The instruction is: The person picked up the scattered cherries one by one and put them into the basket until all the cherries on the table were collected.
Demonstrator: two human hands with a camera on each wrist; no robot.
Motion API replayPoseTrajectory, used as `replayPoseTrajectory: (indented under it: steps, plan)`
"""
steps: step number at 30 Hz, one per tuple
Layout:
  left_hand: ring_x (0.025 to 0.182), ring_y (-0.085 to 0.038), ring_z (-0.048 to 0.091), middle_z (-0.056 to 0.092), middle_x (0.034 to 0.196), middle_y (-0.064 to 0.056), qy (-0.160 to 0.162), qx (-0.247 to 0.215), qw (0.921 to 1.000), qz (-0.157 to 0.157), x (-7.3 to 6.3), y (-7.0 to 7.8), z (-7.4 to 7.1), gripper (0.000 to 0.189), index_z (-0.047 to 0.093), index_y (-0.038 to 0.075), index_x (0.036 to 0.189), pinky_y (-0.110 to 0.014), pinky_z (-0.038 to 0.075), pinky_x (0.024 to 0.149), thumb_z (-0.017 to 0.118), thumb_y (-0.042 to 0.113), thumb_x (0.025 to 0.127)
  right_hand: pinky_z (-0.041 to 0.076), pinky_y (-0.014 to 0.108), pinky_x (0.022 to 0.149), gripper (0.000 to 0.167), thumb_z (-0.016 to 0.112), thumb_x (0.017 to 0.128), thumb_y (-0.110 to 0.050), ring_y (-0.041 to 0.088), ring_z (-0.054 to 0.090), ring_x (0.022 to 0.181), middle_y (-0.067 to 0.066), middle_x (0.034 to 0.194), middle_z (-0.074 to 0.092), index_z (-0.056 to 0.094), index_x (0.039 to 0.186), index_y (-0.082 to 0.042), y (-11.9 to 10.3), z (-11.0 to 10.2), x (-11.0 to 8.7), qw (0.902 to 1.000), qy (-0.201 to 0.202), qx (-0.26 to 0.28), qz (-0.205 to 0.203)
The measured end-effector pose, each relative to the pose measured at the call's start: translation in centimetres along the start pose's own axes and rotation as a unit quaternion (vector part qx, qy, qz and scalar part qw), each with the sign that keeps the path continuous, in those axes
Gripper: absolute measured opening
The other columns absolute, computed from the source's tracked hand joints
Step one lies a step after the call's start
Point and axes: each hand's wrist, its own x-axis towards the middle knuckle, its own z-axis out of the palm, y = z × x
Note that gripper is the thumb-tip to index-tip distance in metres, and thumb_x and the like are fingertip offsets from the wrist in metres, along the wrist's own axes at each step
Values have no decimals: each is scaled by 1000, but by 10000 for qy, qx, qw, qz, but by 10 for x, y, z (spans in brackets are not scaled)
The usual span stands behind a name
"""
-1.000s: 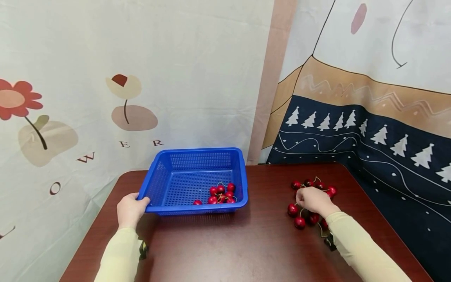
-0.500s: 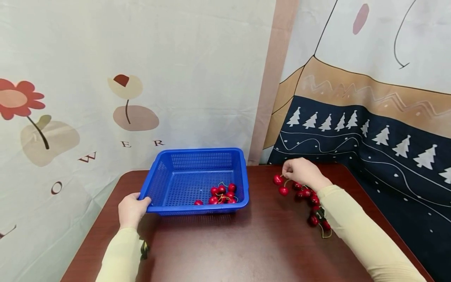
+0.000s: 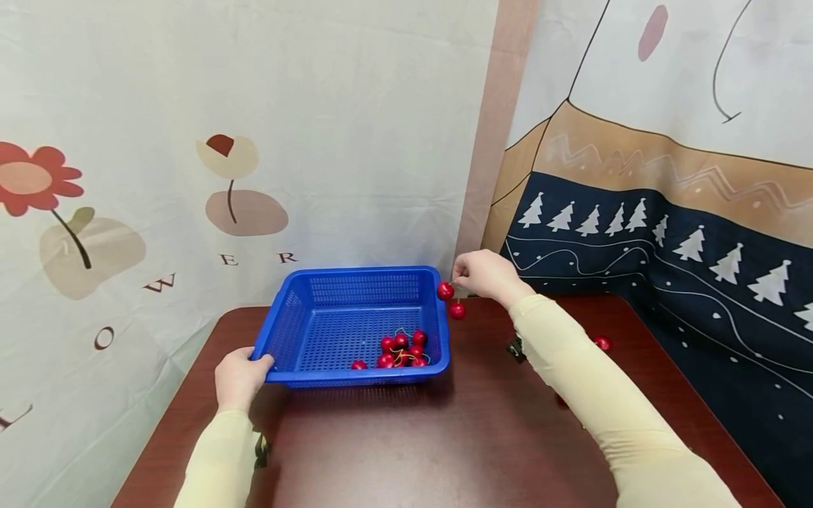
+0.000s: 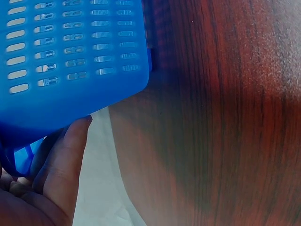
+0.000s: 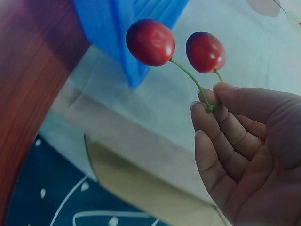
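My left hand grips the near left corner of a blue perforated basket, thumb on the rim. In the left wrist view the fingers lie along the basket's outer wall. Beside the basket's right rim, my right hand pinches green stems between thumb and fingertips. Two red cherries hang from these stems, clearly seen in the right wrist view. Several more cherries with stems lie in the basket's near right part.
Everything stands on a dark red-brown wooden table. Loose cherries lie on its right side, mostly hidden behind the right sleeve. Printed cloth hangs close behind the table and along its right side.
My right hand has lifted two cherries by their stems from the pile at the right and carried them left to the basket's right rim. The left hand keeps its grip.
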Motion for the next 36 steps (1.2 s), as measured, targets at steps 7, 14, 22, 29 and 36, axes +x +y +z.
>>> replayPoseTrajectory:
  steps: [7, 14, 22, 29, 36]
  plan:
    - [87, -43, 61, 67, 99, -32, 31, -4, 10000, 26, 1, -1, 0, 38, 64, -15, 109, -55, 49, 79, 58, 16, 88, 53, 37, 75, 8, 66, 92, -17, 21, 61, 81, 2, 87, 69, 70, 86, -13, -22, 14, 22, 9994, 87, 314, 116]
    - [88, -43, 61, 66, 101, -33, 2, 15, 10000, 28, 1, -1, 0, 40, 63, -16, 112, -56, 49, 80, 58, 16, 89, 54, 36, 78, 10, 64, 94, -15, 21, 61, 81, 5, 89, 69, 71, 88, -10, -28, 38, 34, 9927, 148, 1065, 550]
    - [90, -45, 62, 65, 105, -35, -57, -40, 10000, -28, 1, 0, 1, 42, 61, -17, 115, -57, 49, 81, 57, 16, 89, 54, 32, 69, 16, 62, 92, -7, 16, 66, 68, 4, 73, 67, 69, 78, -6, -28, 59, 42, 9823, 80, 1636, 907]
    - [91, -44, 61, 65, 105, -34, -70, -40, 10000, -9, 1, 2, 2, 41, 62, -17, 114, -57, 49, 82, 57, 16, 89, 45, 28, 58, 32, 59, 90, -3, 21, 66, 66, 0, 55, 57, 58, 58, -10, -33, 70, 47, 9806, 33, 1596, 1140]
    - [96, -47, 60, 64, 109, -35, -52, 27, 10000, -56, 2, 0, 1, 43, 61, -17, 117, -59, 47, 86, 58, 17, 90, 37, 25, 50, 38, 56, 86, 5, 12, 48, 53, -1, 53, 39, 43, 55, -13, -45, 80, 49, 9784, -309, 1458, 1433]
